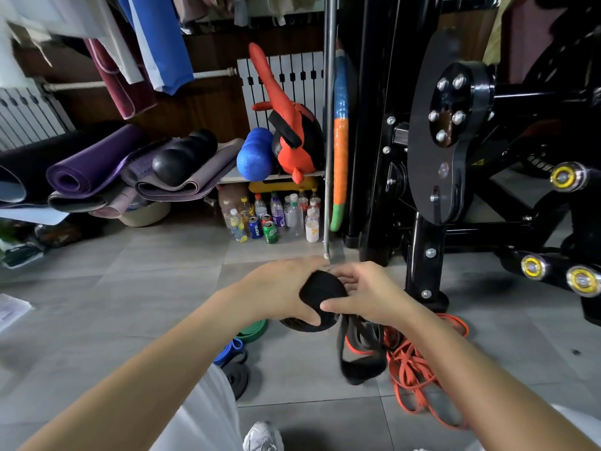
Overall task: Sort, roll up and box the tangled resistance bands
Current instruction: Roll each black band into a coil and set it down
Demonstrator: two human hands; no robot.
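The black band roll (320, 292) sat between both hands above the floor (130, 304), its loose tail hanging down. The left hand (276, 288) had its fingers clamped round the roll. The right hand (367, 296) pinched it, thumb across the front, both forearms reaching forward.

Grey floor tiles (130, 288) are spreading across the lower half under soft, even light. At ten o'clock, rolled mats (94, 164) are lying stacked against a dark brown wall panel (201, 112), and clothes (162, 43) are hanging at eleven. At twelve, a white radiator (286, 61) is standing behind a blue foam roller (255, 157) and a red-and-black bag (292, 138), with bottles and cans (270, 216) crowding beneath. A black gym machine (455, 141) is filling two o'clock.
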